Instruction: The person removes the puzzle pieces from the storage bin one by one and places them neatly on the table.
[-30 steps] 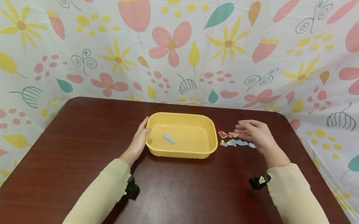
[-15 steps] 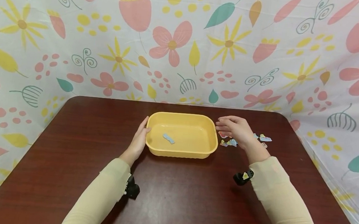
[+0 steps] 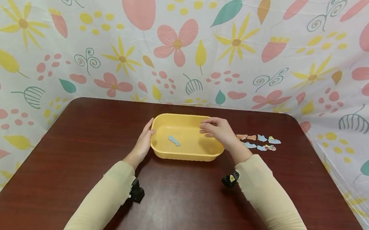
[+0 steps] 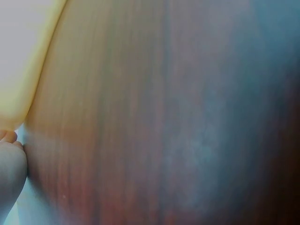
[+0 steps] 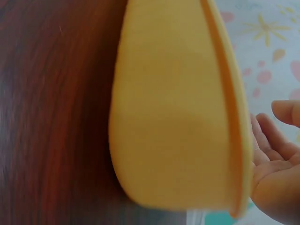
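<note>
A yellow plastic basin stands on the table, with one flat, light-blue, irregular piece lying on its floor. My left hand grips the basin's left side, thumb over the rim and fingers along the outside wall. Over the basin's right part hangs my right hand, its fingers loosely bent and nothing seen between them. In the right wrist view the right hand shows beyond the basin's rim, thumb apart from the fingers. Right of the basin lie two rows of small flat colourful pieces, partly hidden behind the right wrist.
The dark red-brown wooden table runs back to a white cloth printed with flowers and leaves, which also hangs along both sides. A black wrist camera sits on the left sleeve and another black camera on the right one.
My right hand has moved left from above the rows of pieces to over the basin, uncovering the pieces farther right. The left hand stays on the basin, and the blue piece lies as before.
</note>
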{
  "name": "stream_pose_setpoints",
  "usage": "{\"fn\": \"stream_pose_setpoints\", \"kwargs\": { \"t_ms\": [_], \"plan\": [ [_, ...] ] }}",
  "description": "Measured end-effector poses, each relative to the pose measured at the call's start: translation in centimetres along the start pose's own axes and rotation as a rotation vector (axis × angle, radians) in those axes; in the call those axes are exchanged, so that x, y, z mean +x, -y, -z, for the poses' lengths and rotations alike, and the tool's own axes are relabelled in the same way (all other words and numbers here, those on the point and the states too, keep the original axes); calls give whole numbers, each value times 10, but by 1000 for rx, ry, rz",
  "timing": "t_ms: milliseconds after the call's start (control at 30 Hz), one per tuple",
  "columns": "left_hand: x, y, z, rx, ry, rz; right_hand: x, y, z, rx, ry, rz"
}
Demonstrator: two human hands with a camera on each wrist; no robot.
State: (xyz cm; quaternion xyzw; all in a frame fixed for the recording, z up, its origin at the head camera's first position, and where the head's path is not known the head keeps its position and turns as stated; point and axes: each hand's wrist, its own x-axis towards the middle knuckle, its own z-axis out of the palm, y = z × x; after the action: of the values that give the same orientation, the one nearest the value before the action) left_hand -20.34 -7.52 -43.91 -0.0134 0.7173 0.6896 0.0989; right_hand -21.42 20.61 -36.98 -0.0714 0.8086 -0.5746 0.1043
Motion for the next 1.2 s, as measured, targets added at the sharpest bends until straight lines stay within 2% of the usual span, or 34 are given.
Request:
{"fn": "stream_pose_setpoints", "kwargs": {
  "t_ms": [267, 467, 633, 833, 967, 1167, 1200],
  "plan": [
    [0, 1, 0, -5, -9, -10, 14, 5, -34, -128, 21, 60],
    [2, 1, 0, -7, -9, -4, 22, 7, -58, -373, 23, 122],
    [3, 2, -1, -8, -11, -11, 31, 6, -74, -500, 91, 146],
    [2, 2, -1, 2, -16, -9, 38, 3, -87, -561, 196, 114],
    [-1, -4, -2, -4, -5, -8, 43, -2, -91, -606, 232, 117],
    [-1, -3, -1, 1, -7, -17, 46, -6, -96, -763, 272, 213],
    [2, 1, -1, 7, -15, -22, 45, -6, -97, -784, 276, 224]
  ]
}}
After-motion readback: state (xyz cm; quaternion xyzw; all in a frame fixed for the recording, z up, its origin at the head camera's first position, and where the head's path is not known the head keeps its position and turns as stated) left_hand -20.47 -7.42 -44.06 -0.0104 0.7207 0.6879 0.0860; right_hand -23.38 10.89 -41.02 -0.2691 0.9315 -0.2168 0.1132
